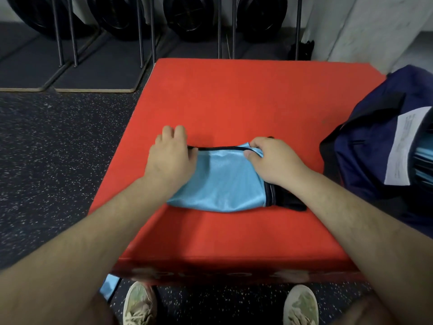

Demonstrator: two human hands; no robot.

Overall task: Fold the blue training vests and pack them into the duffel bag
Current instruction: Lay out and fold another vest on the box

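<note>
**Blue vest folded down on the red pad**

The red pad (234, 95) took up most of the view, with the navy duffel bag (375, 146) at its 3 o'clock edge. The blue vest (222, 181) lay mid-pad. The left hand (169, 158) pressed flat, fingers straight, on the vest's 10 o'clock corner. The right hand (271, 160) pinched its 2 o'clock corner.

The left hand (171, 158) covers the far left corner of the vest (222, 181), so whether it pinches the cloth or only presses on it cannot be told. The right hand (269, 160) and its wrist hide the far right corner and part of the black end. The duffel bag (375, 137) is cut off by the right edge, and the print on its white label (403, 146) is too blurred to read. Lettering on the near face of the counter (210, 275) is blurred. Both shoes (139, 303) run off the bottom edge.
</note>
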